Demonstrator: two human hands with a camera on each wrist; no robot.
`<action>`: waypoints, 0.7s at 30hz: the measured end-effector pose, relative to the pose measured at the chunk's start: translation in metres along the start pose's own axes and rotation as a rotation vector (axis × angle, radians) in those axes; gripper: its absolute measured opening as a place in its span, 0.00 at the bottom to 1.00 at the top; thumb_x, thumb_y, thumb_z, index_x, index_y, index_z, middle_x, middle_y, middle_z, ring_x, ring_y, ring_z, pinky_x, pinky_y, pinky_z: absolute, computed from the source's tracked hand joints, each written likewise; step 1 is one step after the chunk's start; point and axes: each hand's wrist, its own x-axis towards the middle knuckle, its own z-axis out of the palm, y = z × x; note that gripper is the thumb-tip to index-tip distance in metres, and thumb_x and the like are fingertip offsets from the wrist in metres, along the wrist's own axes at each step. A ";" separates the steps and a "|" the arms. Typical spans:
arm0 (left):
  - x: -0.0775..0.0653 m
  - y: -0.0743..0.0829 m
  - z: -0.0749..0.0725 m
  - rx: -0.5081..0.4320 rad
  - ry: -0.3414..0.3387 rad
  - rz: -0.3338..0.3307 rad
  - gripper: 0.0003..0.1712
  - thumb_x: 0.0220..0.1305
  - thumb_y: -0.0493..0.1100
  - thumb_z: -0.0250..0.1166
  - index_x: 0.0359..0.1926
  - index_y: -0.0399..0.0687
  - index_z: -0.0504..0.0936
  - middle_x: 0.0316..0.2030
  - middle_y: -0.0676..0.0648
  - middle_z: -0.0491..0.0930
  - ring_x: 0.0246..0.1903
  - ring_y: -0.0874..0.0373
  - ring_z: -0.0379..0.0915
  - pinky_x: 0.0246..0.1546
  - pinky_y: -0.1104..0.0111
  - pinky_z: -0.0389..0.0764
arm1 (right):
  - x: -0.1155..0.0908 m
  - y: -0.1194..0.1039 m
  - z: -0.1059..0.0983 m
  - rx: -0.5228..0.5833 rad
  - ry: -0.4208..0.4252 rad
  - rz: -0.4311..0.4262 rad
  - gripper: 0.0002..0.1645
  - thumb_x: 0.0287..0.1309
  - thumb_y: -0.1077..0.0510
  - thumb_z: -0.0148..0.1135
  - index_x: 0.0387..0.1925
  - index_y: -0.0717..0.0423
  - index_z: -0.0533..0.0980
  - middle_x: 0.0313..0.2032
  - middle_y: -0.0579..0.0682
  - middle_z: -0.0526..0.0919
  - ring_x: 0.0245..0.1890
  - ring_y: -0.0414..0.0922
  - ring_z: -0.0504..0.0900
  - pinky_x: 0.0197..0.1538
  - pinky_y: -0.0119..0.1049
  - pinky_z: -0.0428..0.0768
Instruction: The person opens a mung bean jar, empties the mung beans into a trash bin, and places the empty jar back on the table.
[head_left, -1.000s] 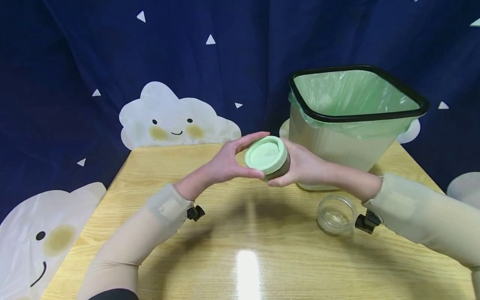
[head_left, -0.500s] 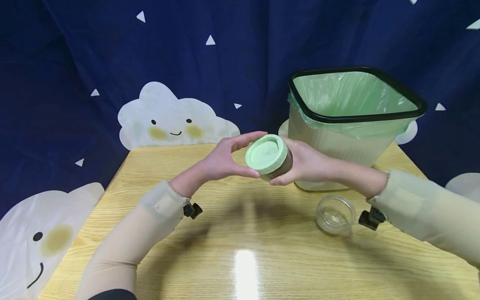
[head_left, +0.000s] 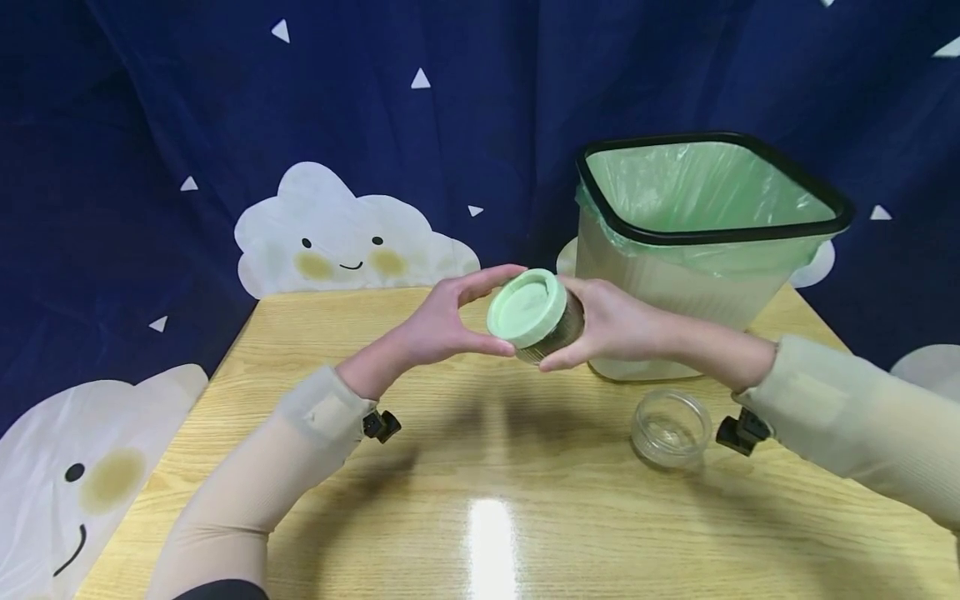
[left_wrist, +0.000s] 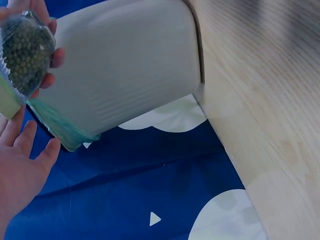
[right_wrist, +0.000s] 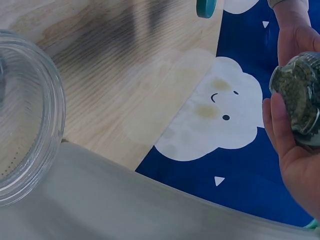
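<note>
Above the table, both hands hold a clear jar (head_left: pixel 564 332) with a pale green lid (head_left: pixel 527 308), tilted so the lid leans left and toward the head camera. My right hand (head_left: pixel 617 323) grips the jar's body from the right. The left hand (head_left: pixel 448 327) spans the lid, thumb at its lower edge and fingertips at its top. Small round greenish beans fill the jar (left_wrist: pixel 26 54) in the left wrist view, where the lid (left_wrist: pixel 7 99) is partly cut off. Part of the jar (right_wrist: pixel 300 95) also shows in the right wrist view, the right hand (right_wrist: pixel 295 155) beneath it.
An open clear round container (head_left: pixel 671 429) stands on the wooden table (head_left: pixel 420 517), near the right forearm. Behind the right hand is a white bin (head_left: pixel 667 287) with a black rim and green liner. A dark blue curtain (head_left: pixel 495 108) with cloud prints hangs at the back.
The jar has tilted further, its lid turning left, and more of its side shows. The left hand has shifted slightly left; the right hand has moved a little right and keeps its grip.
</note>
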 end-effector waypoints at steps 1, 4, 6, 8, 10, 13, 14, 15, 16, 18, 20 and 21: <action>0.000 0.000 0.001 0.007 0.011 -0.010 0.46 0.44 0.35 0.79 0.66 0.42 0.71 0.62 0.52 0.73 0.65 0.60 0.63 0.66 0.58 0.60 | 0.000 0.000 0.000 -0.004 0.003 0.001 0.47 0.34 0.50 0.84 0.57 0.60 0.71 0.44 0.50 0.81 0.43 0.45 0.78 0.49 0.44 0.75; -0.001 0.001 0.001 0.029 0.021 -0.030 0.45 0.44 0.36 0.79 0.66 0.44 0.71 0.62 0.53 0.73 0.64 0.61 0.62 0.66 0.59 0.60 | 0.000 0.000 -0.001 -0.010 0.005 0.003 0.47 0.33 0.50 0.84 0.57 0.59 0.71 0.43 0.49 0.81 0.43 0.45 0.78 0.49 0.43 0.75; 0.000 0.003 -0.001 0.054 0.000 -0.024 0.47 0.44 0.37 0.80 0.67 0.45 0.70 0.62 0.54 0.73 0.65 0.62 0.62 0.65 0.59 0.60 | 0.000 0.001 -0.001 -0.009 -0.001 -0.003 0.48 0.33 0.51 0.84 0.58 0.59 0.71 0.44 0.49 0.81 0.43 0.44 0.78 0.49 0.43 0.75; 0.000 0.005 -0.006 0.074 -0.038 -0.012 0.49 0.43 0.38 0.80 0.68 0.45 0.69 0.64 0.55 0.71 0.65 0.62 0.61 0.65 0.58 0.60 | 0.000 0.001 -0.001 -0.002 -0.009 -0.015 0.48 0.33 0.51 0.84 0.57 0.59 0.71 0.44 0.48 0.81 0.43 0.44 0.78 0.49 0.43 0.75; 0.000 0.008 -0.012 0.099 -0.079 0.009 0.51 0.43 0.38 0.81 0.69 0.46 0.67 0.65 0.56 0.69 0.66 0.62 0.59 0.65 0.56 0.61 | -0.001 0.001 -0.002 0.005 -0.016 -0.028 0.47 0.33 0.51 0.84 0.57 0.59 0.72 0.44 0.48 0.81 0.44 0.44 0.78 0.50 0.43 0.76; 0.002 0.011 -0.018 0.106 -0.125 0.037 0.53 0.43 0.37 0.80 0.71 0.46 0.64 0.67 0.56 0.66 0.67 0.62 0.58 0.65 0.54 0.61 | -0.001 0.000 -0.002 0.010 -0.023 -0.043 0.47 0.32 0.51 0.84 0.56 0.60 0.72 0.44 0.47 0.81 0.44 0.44 0.78 0.50 0.43 0.75; 0.002 0.012 -0.019 0.103 -0.140 0.045 0.53 0.44 0.36 0.80 0.71 0.46 0.64 0.68 0.56 0.65 0.67 0.62 0.57 0.65 0.54 0.61 | -0.001 0.000 -0.002 0.010 -0.027 -0.046 0.47 0.32 0.51 0.84 0.55 0.60 0.72 0.44 0.47 0.81 0.44 0.44 0.78 0.50 0.42 0.75; 0.002 0.013 -0.019 0.089 -0.156 0.054 0.52 0.45 0.36 0.79 0.71 0.45 0.64 0.68 0.55 0.65 0.67 0.62 0.57 0.65 0.55 0.61 | -0.001 0.000 -0.002 0.010 -0.032 -0.046 0.47 0.32 0.51 0.85 0.55 0.60 0.72 0.44 0.47 0.81 0.45 0.43 0.78 0.51 0.42 0.75; 0.002 0.013 -0.019 0.063 -0.174 0.066 0.51 0.46 0.34 0.79 0.71 0.43 0.64 0.68 0.53 0.65 0.67 0.61 0.58 0.65 0.55 0.61 | 0.000 0.000 -0.002 0.012 -0.037 -0.047 0.47 0.32 0.51 0.85 0.55 0.60 0.72 0.44 0.47 0.81 0.45 0.43 0.78 0.51 0.42 0.75; 0.002 0.014 -0.018 -0.003 -0.204 0.086 0.50 0.47 0.32 0.77 0.71 0.40 0.63 0.68 0.50 0.65 0.66 0.58 0.60 0.65 0.56 0.62 | 0.001 -0.001 -0.001 0.018 -0.050 -0.040 0.46 0.32 0.51 0.85 0.55 0.59 0.72 0.45 0.47 0.81 0.45 0.44 0.78 0.51 0.42 0.75; 0.002 0.014 -0.016 -0.068 -0.221 0.103 0.49 0.48 0.29 0.75 0.70 0.36 0.62 0.68 0.46 0.65 0.66 0.56 0.62 0.64 0.58 0.64 | 0.001 0.000 -0.001 0.024 -0.059 -0.033 0.46 0.32 0.52 0.85 0.55 0.59 0.71 0.45 0.47 0.80 0.45 0.44 0.77 0.51 0.42 0.75; 0.002 0.013 -0.015 -0.096 -0.223 0.110 0.48 0.48 0.27 0.75 0.70 0.34 0.62 0.67 0.44 0.66 0.65 0.55 0.63 0.64 0.58 0.65 | 0.002 0.000 -0.001 0.026 -0.061 -0.029 0.46 0.32 0.52 0.84 0.55 0.59 0.71 0.45 0.47 0.80 0.45 0.44 0.77 0.51 0.42 0.75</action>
